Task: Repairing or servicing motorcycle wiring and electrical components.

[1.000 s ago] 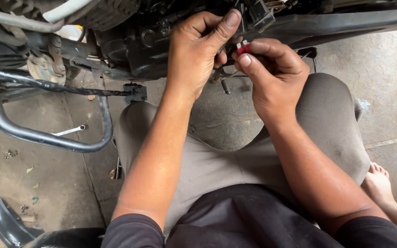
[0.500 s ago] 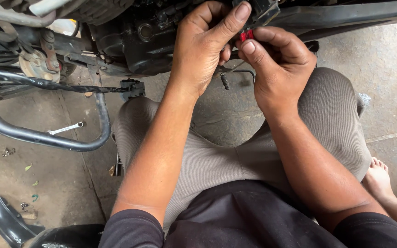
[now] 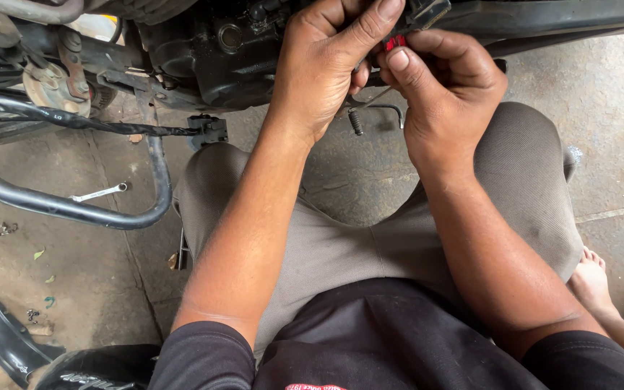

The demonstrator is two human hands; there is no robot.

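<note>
Red connector point(image 3: 394, 42) sits pinched between our left hand point(image 3: 326, 65) and right hand point(image 3: 449, 94) fingers; we should keep both grips firm and steady under the engine point(image 3: 218, 50).

I see both hands at the top, left hand point(image 3: 326, 65) just left of right hand point(image 3: 449, 87), touching around a small connector point(image 3: 396, 42) before the engine point(image 3: 218, 58); a wrench point(image 3: 99, 193) lies on the floor point(image 3: 74, 289) far left, behind the curved guard bar point(image 3: 59, 206); knees below.

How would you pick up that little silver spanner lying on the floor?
Best taken by the slim middle shank of the small silver metal spanner, coming straight down from above. It lies flat on the concrete floor, beside the curved black metal guard bar, so sideways approaches look cramped.
</note>
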